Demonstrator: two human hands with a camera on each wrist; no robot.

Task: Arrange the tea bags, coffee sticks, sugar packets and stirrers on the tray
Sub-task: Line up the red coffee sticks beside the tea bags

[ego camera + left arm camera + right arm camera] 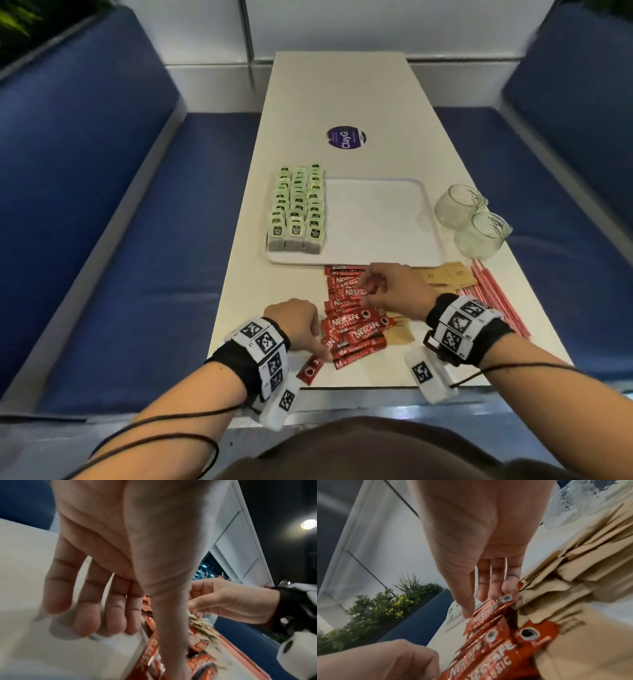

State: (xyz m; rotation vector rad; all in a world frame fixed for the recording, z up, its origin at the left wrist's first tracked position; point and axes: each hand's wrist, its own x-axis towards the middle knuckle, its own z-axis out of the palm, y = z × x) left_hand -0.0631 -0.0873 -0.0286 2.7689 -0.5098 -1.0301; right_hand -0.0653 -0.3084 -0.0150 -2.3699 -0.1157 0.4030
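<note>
Coffee sticks (354, 322): light, slick foil, likely sliding; best pinching mid-length. Right hand (397, 291) pinching one stick; left hand (294, 325) lying relaxed, holding nothing.

The scene was evenly and brightly lit from above, leaving only soft, short shadows on the pale tabletop (308, 102). The head view bowed straight lines outward at its edges, and the blue benches (102, 171) smeared there. Both wrist views were motion-blurred (the sugar packets (590, 561) most of all). A round ceiling lamp (308, 524) flared against a dark background.
</note>
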